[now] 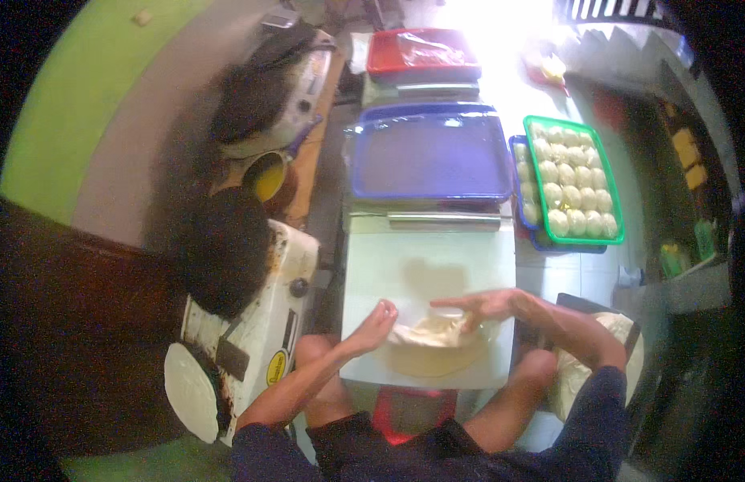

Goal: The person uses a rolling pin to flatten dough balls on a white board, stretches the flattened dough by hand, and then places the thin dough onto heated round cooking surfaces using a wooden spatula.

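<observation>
A thin sheet of dough (436, 334) is stretched between my two hands over the near end of a white tabletop (372, 265). My left hand (380, 319) pinches its left edge with curled fingers. My right hand (478, 306) grips the right side of the sheet, with the index finger pointing left. The dough's near part hangs low over the table or touches it; which one cannot be told. Its middle is bunched and blurred by motion.
Blue tray (433, 150) and red tray (424, 54) stand farther up the table. Right: green tray of dough balls (574, 181) on blue trays. Left: white gas stove (294, 259) with a dark round pan (225, 253), a pot of yellow liquid (270, 181) and a flat dough round (190, 391).
</observation>
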`<state>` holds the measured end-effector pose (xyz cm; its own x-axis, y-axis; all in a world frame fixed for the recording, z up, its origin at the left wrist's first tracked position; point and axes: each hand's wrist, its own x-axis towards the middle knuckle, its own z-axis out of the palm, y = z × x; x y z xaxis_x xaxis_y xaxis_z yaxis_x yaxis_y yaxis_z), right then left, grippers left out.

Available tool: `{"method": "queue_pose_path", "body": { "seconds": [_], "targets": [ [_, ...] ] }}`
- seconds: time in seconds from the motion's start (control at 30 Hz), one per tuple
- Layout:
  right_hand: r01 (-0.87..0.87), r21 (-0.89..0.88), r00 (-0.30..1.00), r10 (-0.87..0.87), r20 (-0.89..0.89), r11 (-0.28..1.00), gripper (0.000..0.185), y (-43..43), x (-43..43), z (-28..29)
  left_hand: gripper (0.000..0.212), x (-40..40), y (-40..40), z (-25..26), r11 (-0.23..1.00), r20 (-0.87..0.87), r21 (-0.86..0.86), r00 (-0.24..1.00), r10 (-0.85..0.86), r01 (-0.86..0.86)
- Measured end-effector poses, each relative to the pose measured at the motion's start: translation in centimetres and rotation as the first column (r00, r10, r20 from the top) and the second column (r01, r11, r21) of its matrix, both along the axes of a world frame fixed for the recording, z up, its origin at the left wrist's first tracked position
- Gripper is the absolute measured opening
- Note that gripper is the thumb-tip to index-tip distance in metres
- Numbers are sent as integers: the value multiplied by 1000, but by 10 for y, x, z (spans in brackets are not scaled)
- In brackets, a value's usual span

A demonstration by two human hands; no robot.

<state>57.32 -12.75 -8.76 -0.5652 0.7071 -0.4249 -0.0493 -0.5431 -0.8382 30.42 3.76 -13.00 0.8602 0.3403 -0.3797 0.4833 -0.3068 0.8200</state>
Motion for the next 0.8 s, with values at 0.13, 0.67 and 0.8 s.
{"method": "queue_pose_path", "body": {
  "seconds": [0.13, 0.67, 0.8],
  "targets": [
    [-67, 56, 993, 61, 103, 996, 83, -19, -27, 47, 30, -30, -30, 22, 867, -130, -498, 991, -40, -30],
    [-391, 650, 807, -97, 583, 652, 70, 231, -98, 279, 22, -172, 179, 286, 914, -51, -306, 963, 264, -266],
    [-277, 647, 747, -264, 610, 711, 65, 305, -131, 351, 29, -204, 253, 382, 944, 28, 136, 954, 299, -300]
  ]
}}
